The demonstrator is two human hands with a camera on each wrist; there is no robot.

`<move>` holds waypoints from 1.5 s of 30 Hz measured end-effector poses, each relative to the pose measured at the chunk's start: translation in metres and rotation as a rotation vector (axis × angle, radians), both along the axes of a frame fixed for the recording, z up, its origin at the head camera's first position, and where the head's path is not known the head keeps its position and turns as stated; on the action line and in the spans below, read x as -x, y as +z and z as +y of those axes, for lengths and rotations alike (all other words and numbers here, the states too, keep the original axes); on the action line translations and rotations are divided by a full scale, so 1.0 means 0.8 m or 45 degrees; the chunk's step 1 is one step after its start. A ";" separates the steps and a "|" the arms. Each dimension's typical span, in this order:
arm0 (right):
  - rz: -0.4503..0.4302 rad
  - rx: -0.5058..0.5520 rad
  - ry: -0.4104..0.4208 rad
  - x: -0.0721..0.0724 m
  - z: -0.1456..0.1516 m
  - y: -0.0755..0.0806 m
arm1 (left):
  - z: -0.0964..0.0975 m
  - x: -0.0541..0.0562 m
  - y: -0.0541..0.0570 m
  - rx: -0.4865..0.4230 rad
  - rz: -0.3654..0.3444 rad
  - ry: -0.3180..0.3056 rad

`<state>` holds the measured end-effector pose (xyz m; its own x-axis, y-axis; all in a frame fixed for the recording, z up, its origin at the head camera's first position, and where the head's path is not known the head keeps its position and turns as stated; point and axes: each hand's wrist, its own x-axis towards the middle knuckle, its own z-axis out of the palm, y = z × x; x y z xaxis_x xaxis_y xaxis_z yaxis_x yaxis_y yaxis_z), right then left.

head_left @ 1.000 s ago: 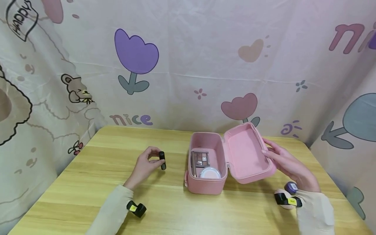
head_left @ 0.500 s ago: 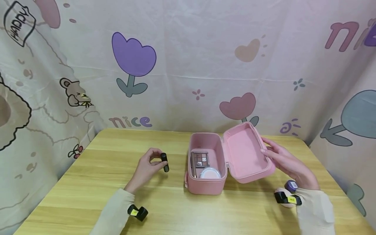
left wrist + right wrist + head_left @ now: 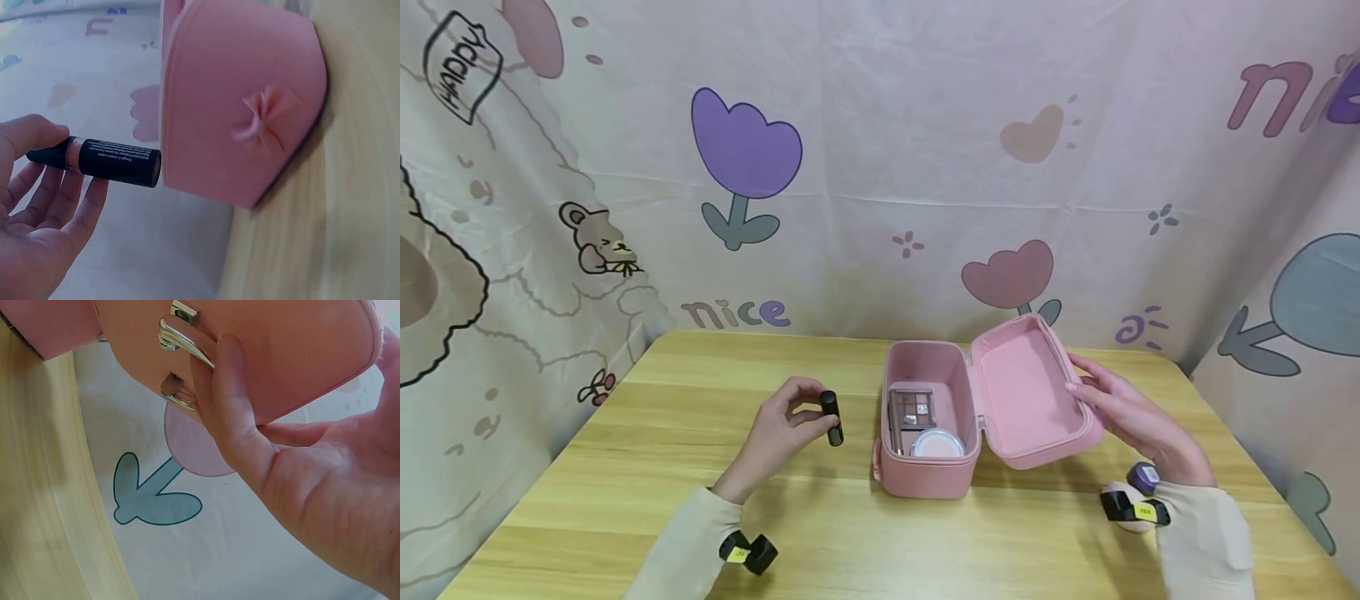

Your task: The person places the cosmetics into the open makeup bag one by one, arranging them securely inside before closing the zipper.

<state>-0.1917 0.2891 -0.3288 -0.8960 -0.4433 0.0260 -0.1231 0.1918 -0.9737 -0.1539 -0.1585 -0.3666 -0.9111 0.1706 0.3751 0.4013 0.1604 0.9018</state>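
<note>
One black tube (image 3: 831,417), one pink case (image 3: 928,433) and two hands are on show, with one palette (image 3: 911,407) and one round compact (image 3: 937,442) inside the case.

Left of the case, the left hand (image 3: 782,429) pinches the tube between thumb and fingertips, above the table (image 3: 625,467) and a little apart from the case's left wall. In the head view the tube's long axis runs nearly upright, its top end tipped slightly away from the case. In the left wrist view its flat free end points at the case's bow (image 3: 261,115); the other end is hidden in the fingers (image 3: 87,209). Small print on the tube (image 3: 115,161) is too fine to read.

The case stands open on the table, long axis running away from the person, its lid (image 3: 1030,392) swung out to the right. A thin stick along the case's left inner wall is hard to make out.

Right of the case, the right hand (image 3: 1131,412) holds the lid's outer shell, fingers pressed along it and thumb curled at its rim. In the right wrist view one finger (image 3: 225,400) lies over the metal hardware (image 3: 181,337), partly covering it. The wrist cuts off a small purple thing (image 3: 1144,477) and a pale pink thing (image 3: 1122,504) near the case's right side; what they are is unclear.
</note>
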 end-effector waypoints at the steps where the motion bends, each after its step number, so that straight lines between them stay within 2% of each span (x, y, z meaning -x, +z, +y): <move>1: 0.003 0.000 0.005 0.000 0.000 0.000 | 0.002 -0.001 0.002 -0.003 0.015 -0.004; 5: 0.003 -0.002 0.002 0.001 0.000 -0.002 | 0.011 -0.007 0.009 -0.012 0.095 -0.032; 9: 0.005 0.005 0.011 0.002 0.000 -0.003 | 0.022 -0.013 0.015 -0.015 0.195 -0.097; 13: -0.001 0.003 0.011 0.001 0.001 -0.001 | 0.035 -0.016 0.021 -0.015 0.257 -0.140; 18: 0.000 -0.006 0.003 -0.001 0.000 -0.001 | 0.050 -0.014 0.024 -0.014 0.252 -0.151; 29: 0.007 0.015 0.020 0.000 0.002 -0.003 | 0.077 -0.004 0.018 -0.016 0.187 -0.145; 37: -0.010 -0.017 -0.008 -0.003 -0.002 0.000 | 0.087 0.002 0.012 0.015 0.292 -0.136; 45: -0.004 -0.017 -0.008 -0.002 0.000 -0.001 | 0.094 0.003 0.005 0.071 0.314 -0.154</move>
<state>-0.1899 0.2888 -0.3293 -0.8990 -0.4376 0.0176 -0.1190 0.2053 -0.9714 -0.1563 -0.0831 -0.3623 -0.7651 0.2991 0.5703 0.6270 0.1445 0.7655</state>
